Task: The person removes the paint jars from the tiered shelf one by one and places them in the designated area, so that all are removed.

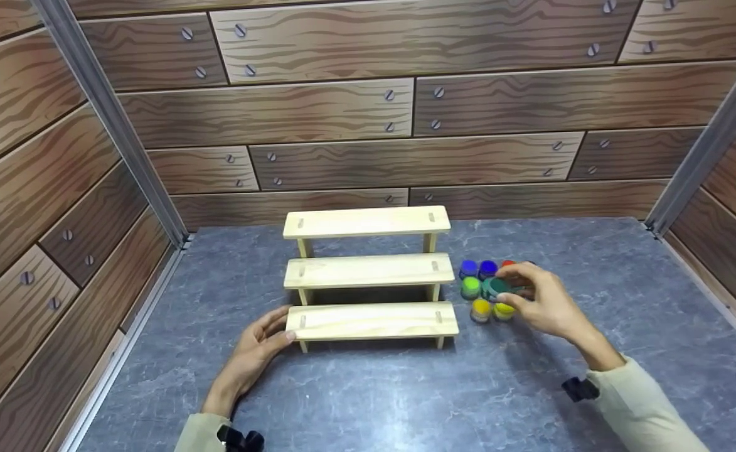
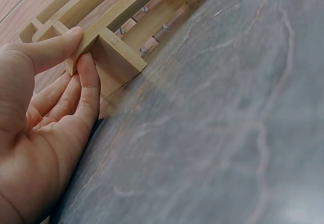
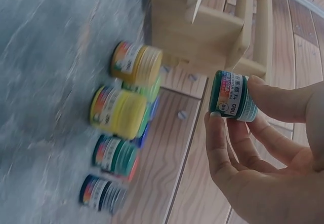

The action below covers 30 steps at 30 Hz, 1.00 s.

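Observation:
A three-step wooden stand [image 1: 368,271] of pale wood is at the middle of the head view. My left hand [image 1: 251,351] pinches the left end of its lowest step, thumb on top and fingers beneath, as the left wrist view shows. My right hand [image 1: 546,301] holds a dark green paint jar [image 3: 230,95] between thumb and fingertips, lifted over the other jars and right of the stand. Below it stand an orange-yellow jar [image 1: 480,310], a yellow jar [image 3: 119,112], a light green jar [image 1: 470,287] and blue jars [image 1: 487,269].
A red jar [image 1: 508,264] is partly hidden by the right hand. Another green jar [image 3: 115,154] and a dark jar [image 3: 101,193] show in the right wrist view. Wood-patterned walls [image 1: 342,113] with metal corner rails [image 1: 110,113] enclose the grey marbled tabletop [image 1: 368,395].

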Motion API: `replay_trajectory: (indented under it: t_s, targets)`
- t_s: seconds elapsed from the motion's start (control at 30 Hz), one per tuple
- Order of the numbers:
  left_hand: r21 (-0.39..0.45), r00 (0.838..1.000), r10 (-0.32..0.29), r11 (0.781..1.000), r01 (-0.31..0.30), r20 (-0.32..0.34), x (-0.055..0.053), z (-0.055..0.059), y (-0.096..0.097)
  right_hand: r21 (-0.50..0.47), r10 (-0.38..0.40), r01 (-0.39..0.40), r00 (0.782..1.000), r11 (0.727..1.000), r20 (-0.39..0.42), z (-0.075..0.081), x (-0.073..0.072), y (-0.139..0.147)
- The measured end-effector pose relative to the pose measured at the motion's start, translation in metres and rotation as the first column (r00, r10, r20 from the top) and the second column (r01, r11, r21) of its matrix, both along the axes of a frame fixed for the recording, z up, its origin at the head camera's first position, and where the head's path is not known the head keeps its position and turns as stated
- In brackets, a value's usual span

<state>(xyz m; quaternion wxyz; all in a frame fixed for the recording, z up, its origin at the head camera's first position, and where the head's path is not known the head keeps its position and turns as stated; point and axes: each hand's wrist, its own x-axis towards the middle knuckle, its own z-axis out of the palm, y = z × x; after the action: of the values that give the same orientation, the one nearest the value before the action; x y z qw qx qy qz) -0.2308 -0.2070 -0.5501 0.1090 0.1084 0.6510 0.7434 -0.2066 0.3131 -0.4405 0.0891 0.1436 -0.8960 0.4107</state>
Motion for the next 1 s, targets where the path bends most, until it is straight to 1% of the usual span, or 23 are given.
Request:
replay_trajectory:
  t_s: [0.33, 0.67, 0.83, 1.0]
  targets:
    - [0.013, 1.0, 0.005, 1.0, -0.005, -0.007, 0.0, 0.001, 0.001, 0.033, -0.063, 0.063, 0.998, 0.997, -0.006, -0.009, -0.001, 0.025]
    - [0.016, 1.0, 0.024, 1.0, -0.024, 0.016, -0.001, -0.002, -0.001, 0.015, -0.092, 0.092, 0.996, 0.996, 0.013, -0.023, -0.002, 0.044]
    - [0.005, 1.0, 0.014, 1.0, -0.014, 0.023, 0.0, -0.001, -0.001, 0.023, -0.11, 0.109, 0.992, 0.994, 0.061, -0.029, -0.003, 0.051]
    - [-0.002, 1.0, 0.011, 1.0, -0.011, 0.027, 0.0, 0.0, -0.001, 0.064, -0.128, 0.121, 0.984, 0.991, 0.123, -0.035, -0.005, 0.054]
